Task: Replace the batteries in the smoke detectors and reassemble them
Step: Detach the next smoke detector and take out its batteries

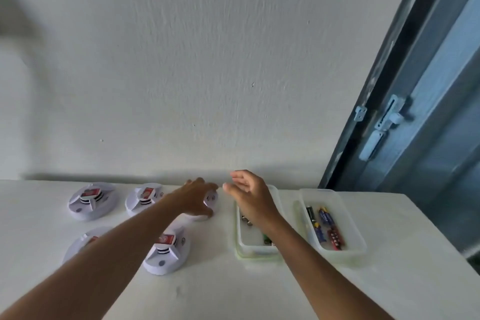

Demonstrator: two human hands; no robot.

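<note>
My left hand (198,197) lies over a white smoke detector (211,201) at the back of the table (259,288), fingers curled down round its body; the hand covers nearly all of it, so I see only a sliver of white rim with a small printed mark past my fingertips, and I cannot tell which way it faces. Just to the right of those fingers, my right hand (249,196) hovers apart from the detector, fingers loosely spread and holding nothing.

Beneath my right wrist sits a clear tray (240,241) on a greenish lid; my forearm hides much of it, and the small metallic and green items inside are too blurred to name. Further right, a second clear tray (358,244) holds several cylindrical batteries (324,226), black, blue and red, their long axes running roughly away from me.

To the left of my left hand are four more round white detectors, each with a red label on a raised centre: one (143,199) just beside my wrist, one (91,200) further left, one (166,252) nearer me, and one (83,241) largely hidden by my forearm.
</note>
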